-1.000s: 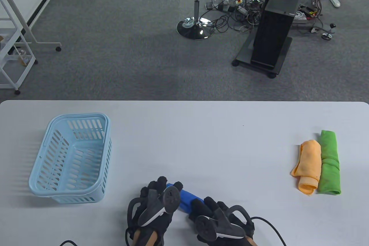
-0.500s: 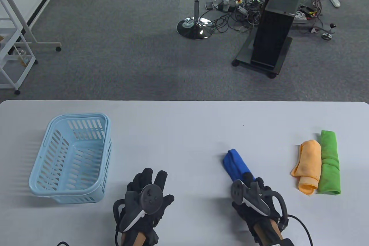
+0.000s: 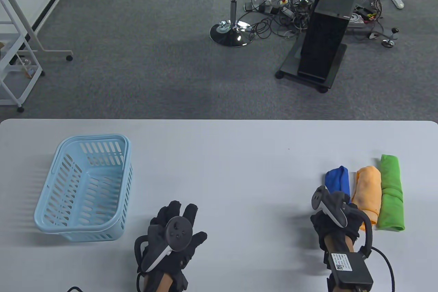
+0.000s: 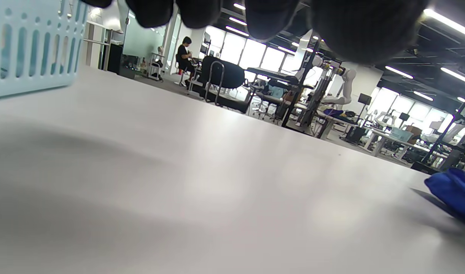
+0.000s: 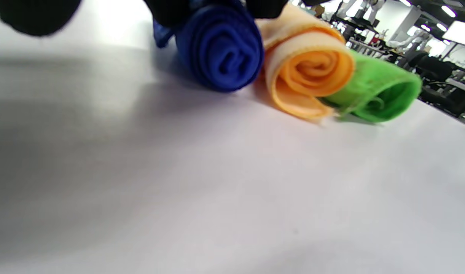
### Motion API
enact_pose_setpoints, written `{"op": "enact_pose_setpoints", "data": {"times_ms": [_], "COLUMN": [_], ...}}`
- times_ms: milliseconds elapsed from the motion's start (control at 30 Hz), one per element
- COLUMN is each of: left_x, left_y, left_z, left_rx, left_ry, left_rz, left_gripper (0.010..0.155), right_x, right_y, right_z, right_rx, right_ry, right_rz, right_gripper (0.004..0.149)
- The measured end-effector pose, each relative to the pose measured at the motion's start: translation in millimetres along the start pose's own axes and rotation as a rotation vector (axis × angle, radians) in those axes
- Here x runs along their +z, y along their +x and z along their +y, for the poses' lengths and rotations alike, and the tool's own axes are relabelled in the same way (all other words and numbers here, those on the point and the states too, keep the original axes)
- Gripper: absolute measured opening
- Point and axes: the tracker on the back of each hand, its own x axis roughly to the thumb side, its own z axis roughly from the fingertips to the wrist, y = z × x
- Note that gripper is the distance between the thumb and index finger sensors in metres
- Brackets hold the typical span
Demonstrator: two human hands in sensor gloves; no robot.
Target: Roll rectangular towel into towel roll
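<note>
The blue towel roll (image 3: 337, 178) lies on the white table (image 3: 239, 168), tight against the left side of an orange roll (image 3: 369, 189). My right hand (image 3: 332, 207) grips its near end from above; the tracker hides the fingers in the table view. In the right wrist view the rolled end of the blue roll (image 5: 221, 49) sits on the table under my fingers (image 5: 168, 11), beside the orange roll (image 5: 308, 72). My left hand (image 3: 175, 228) rests on the table at the front, fingers spread, holding nothing. The blue roll's far end shows in the left wrist view (image 4: 453, 192).
A green roll (image 3: 390, 192) lies right of the orange one and also shows in the right wrist view (image 5: 377, 91). A light blue plastic basket (image 3: 94, 138) stands at the left, and shows in the left wrist view (image 4: 27, 45). An office chair and desks stand beyond the table's far edge.
My right hand carried the blue roll from the front centre rightward and set it against the orange roll. My left hand let go of the roll and settled on the table.
</note>
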Motion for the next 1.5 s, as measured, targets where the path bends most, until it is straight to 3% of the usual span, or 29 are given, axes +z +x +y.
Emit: {"op": "enact_pose_setpoints", "data": {"times_ms": [333,567,833,1033,1233,1367,1500], "left_x": [0,-1,-2,-2,-4,-5,-7], "left_y": [-4,-4,-2,1,0,0,-1], "left_z": [0,0,-4,-5,-9,-11,-14], "left_rx": [0.013,0.012,-0.004,-0.038,-0.054,-0.07,-0.088], "left_ry": [-0.016,-0.015,-0.041,-0.041,-0.055,-0.066,-0.084], "left_rz": [0.019,0.017,0.008,0.002,0.013,0.021,0.025], "left_gripper": [0.083,0.083,0.083,0.084,0.084,0.085,0.088], "right_x": [-2,9,47,92,119,124,119], "right_y": [-14,-14,-15,-7,9,16,18], "right_z": [1,-7,-31,-46,-42,-31,-22], "right_rx": [-0.051,-0.093,-0.233,-0.355,-0.423,-0.411,-0.381], "right_ry": [0.031,0.049,-0.072,-0.213,-0.336,-0.475,-0.475], "right_rz": [0.093,0.056,-0.09,-0.331,-0.495,-0.534,-0.564], "right_gripper": [0.094,0.091,0.092,0.094,0.096,0.098,0.1]}}
